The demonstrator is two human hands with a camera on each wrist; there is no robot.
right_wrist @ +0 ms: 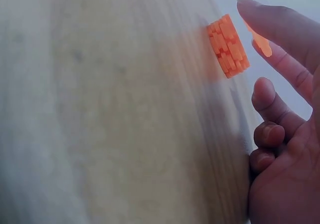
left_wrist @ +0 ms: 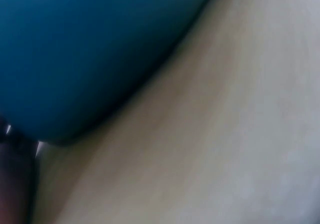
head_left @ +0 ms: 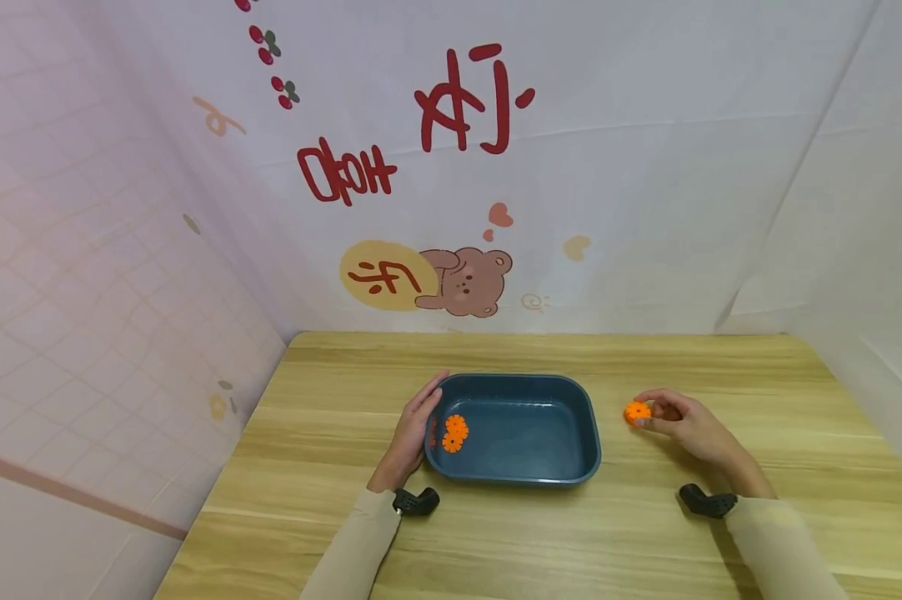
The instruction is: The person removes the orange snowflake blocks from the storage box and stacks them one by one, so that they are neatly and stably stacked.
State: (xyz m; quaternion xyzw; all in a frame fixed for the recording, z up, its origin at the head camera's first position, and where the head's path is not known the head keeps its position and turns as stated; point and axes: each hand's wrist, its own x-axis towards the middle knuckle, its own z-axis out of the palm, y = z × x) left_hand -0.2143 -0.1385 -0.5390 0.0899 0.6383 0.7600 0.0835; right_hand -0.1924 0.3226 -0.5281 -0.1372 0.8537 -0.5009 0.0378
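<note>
In the head view my left hand [head_left: 409, 429] lies along the left side of a dark blue rectangular tray [head_left: 511, 481], its fingers stretched out against the rim. Inside the tray, near that left wall, lie a few orange notched discs [head_left: 453, 442], partly overlapping. To the right of the tray, my right hand [head_left: 684, 425] pinches an orange notched disc [right_wrist: 261, 42] between thumb and finger. Just beside it, a short stack of orange discs [right_wrist: 228, 46] stands on the table in the right wrist view. The left wrist view is blurred and shows the tray's outer wall [left_wrist: 85, 58].
The wood-grain table [head_left: 511, 542] meets a white printed backdrop [head_left: 631, 283] at its far edge. Curtain-like walls stand to the left and right. A black wrist device [head_left: 417, 502] sits on the left forearm and another black device [head_left: 708, 502] on the right.
</note>
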